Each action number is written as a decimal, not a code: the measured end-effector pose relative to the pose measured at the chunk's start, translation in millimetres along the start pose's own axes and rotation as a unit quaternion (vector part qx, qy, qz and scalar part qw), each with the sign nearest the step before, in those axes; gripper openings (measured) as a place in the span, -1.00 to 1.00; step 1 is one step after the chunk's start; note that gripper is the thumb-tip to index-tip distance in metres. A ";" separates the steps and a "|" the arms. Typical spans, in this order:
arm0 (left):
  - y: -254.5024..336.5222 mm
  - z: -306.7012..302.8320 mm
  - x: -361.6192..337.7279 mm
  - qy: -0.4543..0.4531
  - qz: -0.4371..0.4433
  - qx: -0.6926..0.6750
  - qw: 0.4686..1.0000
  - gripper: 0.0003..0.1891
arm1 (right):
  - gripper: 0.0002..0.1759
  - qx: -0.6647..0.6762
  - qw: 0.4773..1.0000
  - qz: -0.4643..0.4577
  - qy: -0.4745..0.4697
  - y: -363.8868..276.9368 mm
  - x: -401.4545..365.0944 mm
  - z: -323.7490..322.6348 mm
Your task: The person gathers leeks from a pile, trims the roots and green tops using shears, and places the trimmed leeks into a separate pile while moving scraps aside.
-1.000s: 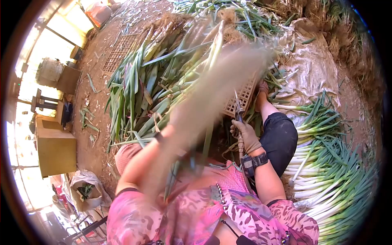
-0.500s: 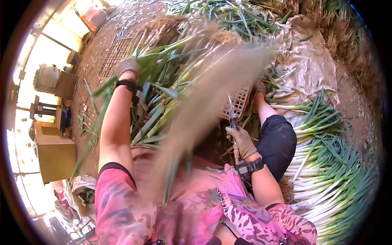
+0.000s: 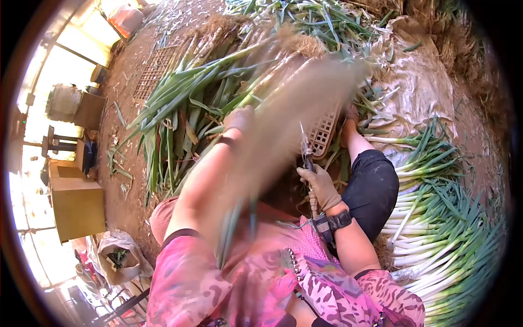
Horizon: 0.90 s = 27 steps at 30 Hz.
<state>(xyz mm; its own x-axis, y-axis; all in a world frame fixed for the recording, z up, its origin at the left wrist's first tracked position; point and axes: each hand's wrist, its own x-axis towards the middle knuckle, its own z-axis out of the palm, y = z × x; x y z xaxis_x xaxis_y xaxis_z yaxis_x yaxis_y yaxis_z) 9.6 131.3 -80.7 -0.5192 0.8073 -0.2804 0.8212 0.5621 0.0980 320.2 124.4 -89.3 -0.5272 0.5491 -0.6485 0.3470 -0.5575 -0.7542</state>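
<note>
My left hand (image 3: 238, 119), gloved, reaches to the lower edge of a heap of untrimmed leeks (image 3: 180, 109); its fingers are partly hidden by a large brown blur across the middle of the view. In my gloved right hand (image 3: 320, 188) is an air-gun-like tool (image 3: 306, 151) with a thin metal nozzle pointing up. Just beyond the nozzle lies a beige plastic crate (image 3: 322, 133), partly covered by the blur. Long green leaves (image 3: 231, 226) hang below the blur, over my lap.
Cleaned white-stemmed leeks (image 3: 430, 234) lie in a row at the right, near my bent knee (image 3: 371, 188). A crumpled sheet (image 3: 411, 82) covers ground at upper right. At left are a brown grate (image 3: 155, 73), a wooden box (image 3: 79, 210) and an open sack (image 3: 122, 259).
My left hand has moved right and down from the leaf ends towards the middle of the heap. The leaves it was at now lie across the heap. My right hand has shifted slightly left.
</note>
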 end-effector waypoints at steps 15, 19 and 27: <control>59.0 28.7 -61.2 -0.035 0.012 -0.039 0.999 -0.59 | -0.61 0.057 0.997 -0.047 -0.001 34.2 9.8 -10.4; 59.5 16.9 -76.8 0.045 0.010 -0.136 0.990 -0.58 | -0.61 0.046 0.996 -0.072 0.006 51.3 18.4 -15.0; 80.4 89.7 -67.3 0.014 -0.073 -0.019 0.997 -0.31 | -0.53 -0.001 0.996 -0.057 0.065 43.3 5.5 -13.2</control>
<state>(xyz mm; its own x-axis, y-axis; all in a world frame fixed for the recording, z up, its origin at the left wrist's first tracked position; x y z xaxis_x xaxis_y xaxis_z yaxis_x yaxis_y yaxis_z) 131.8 106.1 -139.6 -0.6390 0.7213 -0.2673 0.7276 0.6795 0.0943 342.5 111.5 -126.9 -0.4589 0.6851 -0.5657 0.2923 -0.4848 -0.8243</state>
